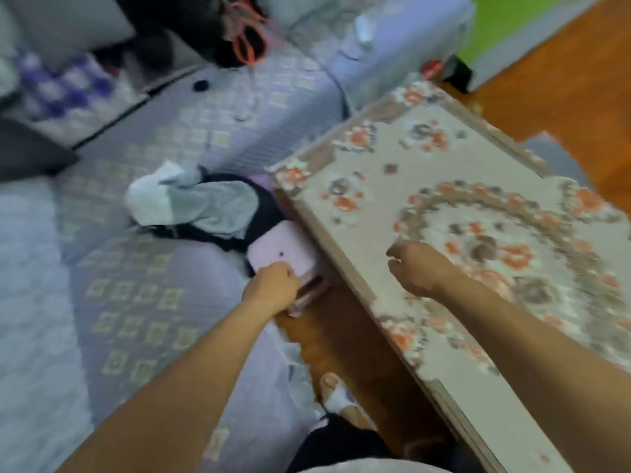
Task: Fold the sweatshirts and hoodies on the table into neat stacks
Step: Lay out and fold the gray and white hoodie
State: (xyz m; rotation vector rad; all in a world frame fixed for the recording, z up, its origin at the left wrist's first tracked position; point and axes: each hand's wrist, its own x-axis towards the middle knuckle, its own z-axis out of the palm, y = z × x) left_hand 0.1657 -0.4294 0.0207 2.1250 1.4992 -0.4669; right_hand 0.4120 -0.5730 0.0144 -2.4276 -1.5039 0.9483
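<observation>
A low table (375, 206) with a floral cloth stands at the right. A heap of grey, white and black garments (205, 203) lies on the sofa cushion to its left. Against the table's edge sits a folded pink garment (280, 249) with a small dark dot. My left hand (271, 288) grips the near end of the pink garment. My right hand (418, 268) hovers over the table's near-left part, fingers loosely curled, holding nothing. The picture is blurred.
A lilac patterned sofa (143, 302) fills the left. Dark clothing with orange straps (246, 46) lies at the back. The wooden floor (563, 80) shows at top right. My foot in a white sandal (338, 394) is below the table's edge.
</observation>
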